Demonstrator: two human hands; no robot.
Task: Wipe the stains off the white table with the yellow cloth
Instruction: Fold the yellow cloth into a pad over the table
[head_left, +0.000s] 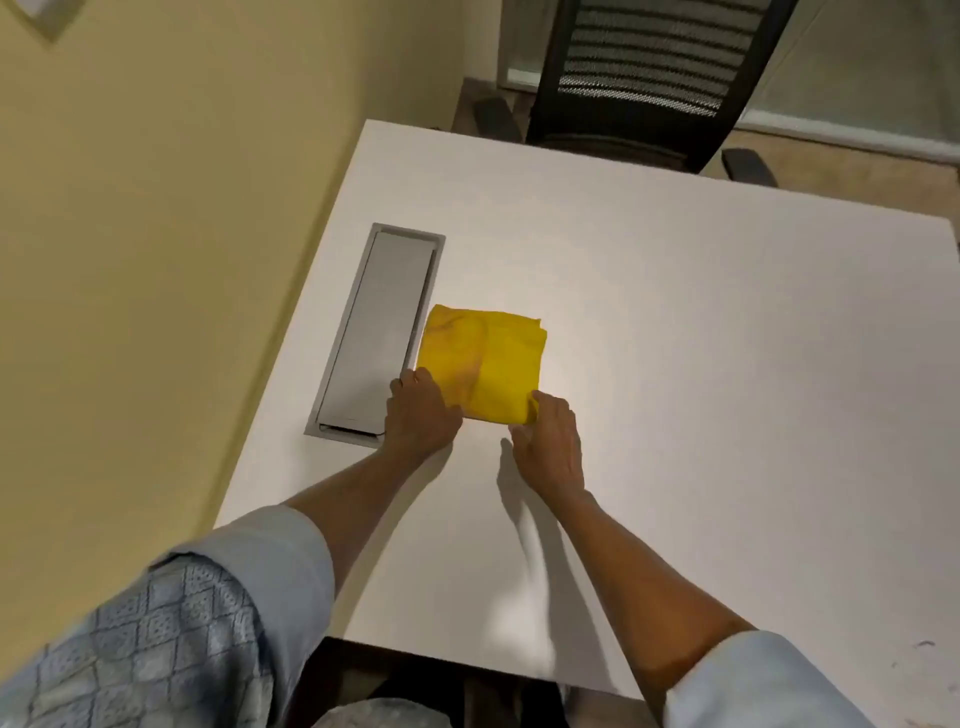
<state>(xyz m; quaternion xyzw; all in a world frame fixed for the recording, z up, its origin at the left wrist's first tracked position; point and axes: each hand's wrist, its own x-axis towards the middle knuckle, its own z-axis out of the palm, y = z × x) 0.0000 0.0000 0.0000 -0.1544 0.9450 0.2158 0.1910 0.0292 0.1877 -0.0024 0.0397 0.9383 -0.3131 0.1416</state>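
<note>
I am leaning over the white counter (701, 364) with both forearms reaching forward, and the yellow cloth (485, 361) is lying folded into a rough square near the middle of it, flat on the surface. Taking the cloth as my landmark, the long grey metal hatch (379, 332) set into the counter is sitting just beside its left edge, running lengthwise away from me. My left hand (421, 410) is resting at the cloth's near left corner, knuckles up, with the fingers (410, 378) curled down over that corner; they are covering the edge, so I cannot tell whether they are pinching it or only pressing on it. My right hand (548, 441) is sitting at the cloth's near right corner, and its fingers (537, 402) are drawn together and touching the fabric, where a small fold is standing up against them; whether they are actually gripping it is not clear from here. The left part of the cloth is looking paler and mottled, while the right part is showing a solid deep yellow. Beyond the cloth, at the far edge of the counter, a black mesh-backed chair (654, 78) is standing pushed close. To the left of the cloth, past the hatch, a pale yellow wall (156, 234) is running alongside the counter. My light blue sleeves (270, 561) are showing pushed up above the elbows.
</note>
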